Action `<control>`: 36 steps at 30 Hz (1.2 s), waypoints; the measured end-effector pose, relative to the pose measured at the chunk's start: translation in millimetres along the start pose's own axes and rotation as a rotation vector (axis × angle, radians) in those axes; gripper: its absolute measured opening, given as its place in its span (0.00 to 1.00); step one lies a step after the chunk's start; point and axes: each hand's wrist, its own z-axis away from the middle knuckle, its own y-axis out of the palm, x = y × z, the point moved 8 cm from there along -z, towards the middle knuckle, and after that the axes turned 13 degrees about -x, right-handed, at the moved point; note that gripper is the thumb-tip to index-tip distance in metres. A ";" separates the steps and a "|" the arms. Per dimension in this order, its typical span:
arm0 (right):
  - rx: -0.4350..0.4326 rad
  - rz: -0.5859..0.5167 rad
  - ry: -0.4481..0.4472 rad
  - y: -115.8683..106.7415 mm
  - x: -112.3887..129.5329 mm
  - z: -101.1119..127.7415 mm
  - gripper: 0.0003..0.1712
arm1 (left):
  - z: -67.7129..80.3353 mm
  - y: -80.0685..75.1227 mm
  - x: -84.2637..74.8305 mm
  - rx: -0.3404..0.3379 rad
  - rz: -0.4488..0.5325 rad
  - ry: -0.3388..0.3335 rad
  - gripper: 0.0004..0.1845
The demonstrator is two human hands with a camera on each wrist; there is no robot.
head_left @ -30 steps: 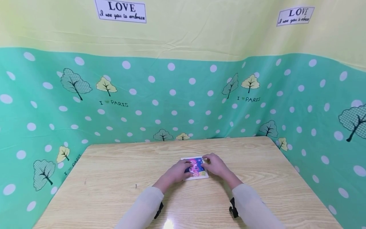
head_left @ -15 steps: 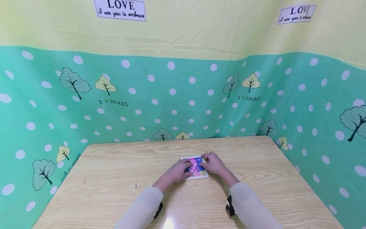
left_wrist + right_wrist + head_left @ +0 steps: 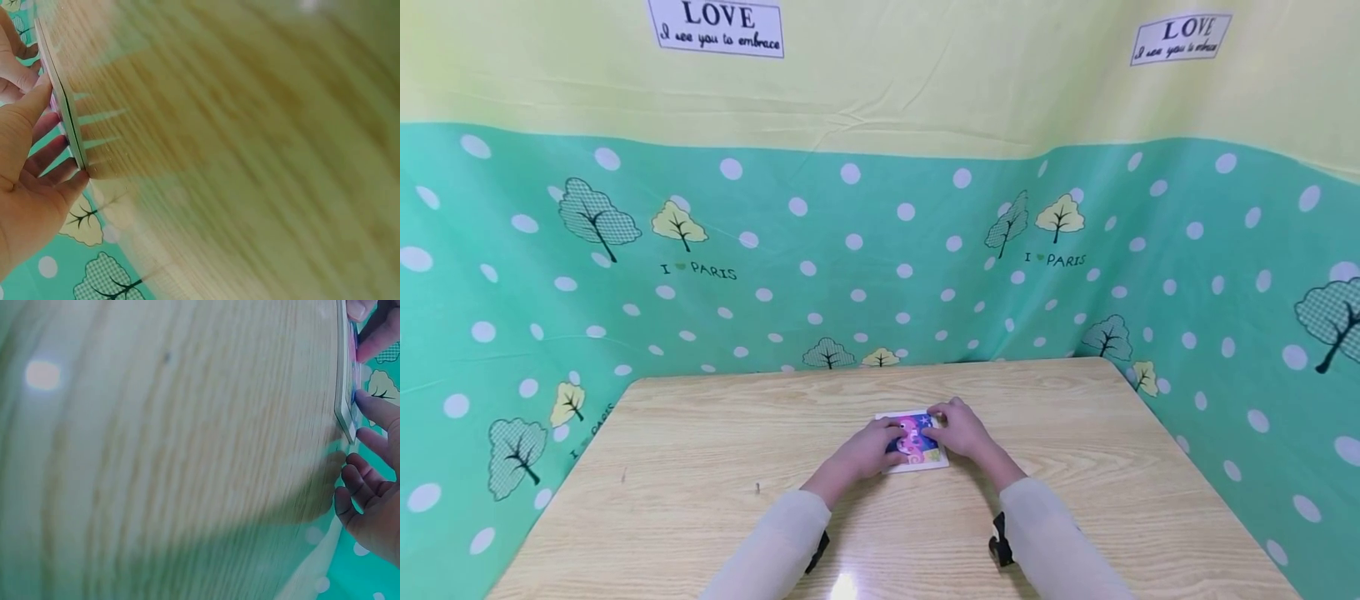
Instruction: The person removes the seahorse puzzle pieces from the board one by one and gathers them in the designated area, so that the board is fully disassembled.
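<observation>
A small square picture puzzle [image 3: 917, 442] with a white border lies flat on the wooden table. It shows a pink seahorse on dark blue with a star in one corner. My left hand [image 3: 867, 448] rests over its left side, thumb and forefinger apart on the picture. In the left wrist view, the left hand [image 3: 34, 169] has its fingers spread along the board's edge. My right hand [image 3: 962, 431] touches the right side, forefinger at the far corner, thumb on the picture. The right wrist view shows the right hand's [image 3: 378, 506] other fingers bent beside the board.
Pale wood tabletop [image 3: 700, 467] surrounds the puzzle, with a small dark mark [image 3: 757, 488] to the left. A green and yellow printed curtain [image 3: 850, 275] stands along the table's back and sides. Black straps [image 3: 1002, 542] show beneath the light sleeves.
My right hand and forearm have shifted slightly left, the thumb a little further over the picture. The left hand and the puzzle stay almost where they were.
</observation>
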 end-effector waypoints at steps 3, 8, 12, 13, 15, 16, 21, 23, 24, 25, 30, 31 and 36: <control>-0.002 -0.004 0.006 0.1 -0.5 -0.8 0.24 | 0.0 -0.5 -0.5 -0.001 -0.006 0.004 0.27; -0.007 -0.022 0.013 -0.2 -0.3 -1.6 0.24 | 0.4 -2.0 -2.0 0.000 -0.014 0.005 0.27; -0.005 -0.054 0.047 0.0 -1.5 -2.0 0.23 | 0.9 -2.3 -3.2 0.004 -0.015 0.001 0.26; -0.004 -0.064 0.054 0.1 -1.9 -2.1 0.23 | 0.7 -2.3 -3.3 0.004 -0.017 0.001 0.27; 0.004 -0.090 0.084 0.6 -3.1 -2.5 0.23 | 0.5 -1.8 -3.6 0.003 -0.017 0.003 0.27; 0.008 -0.102 0.096 0.7 -3.5 -2.6 0.22 | 0.3 -1.6 -3.7 0.001 -0.018 0.005 0.27; 0.031 -0.158 0.153 2.0 -4.6 -3.5 0.22 | -0.5 -1.1 -3.7 -0.002 -0.025 0.017 0.27; 0.035 -0.169 0.170 2.4 -5.6 -4.2 0.22 | -0.6 -1.5 -3.8 -0.002 -0.023 0.017 0.27; 0.037 -0.173 0.182 2.7 -6.2 -4.5 0.21 | -0.6 -1.7 -3.8 -0.002 -0.020 0.017 0.27; 0.039 -0.176 0.193 3.0 -6.9 -4.7 0.21 | -0.5 -2.1 -4.0 0.000 -0.019 0.015 0.27; 0.047 -0.189 0.235 4.3 -8.7 -4.9 0.20 | -0.7 -2.0 -3.8 0.006 -0.021 0.011 0.26; 0.047 -0.191 0.238 4.3 -8.7 -4.8 0.20 | -0.7 -2.0 -3.8 0.008 -0.024 0.012 0.26; 0.041 -0.194 0.244 5.0 -8.7 -4.8 0.21 | -1.0 -2.0 -3.6 0.003 -0.023 0.018 0.26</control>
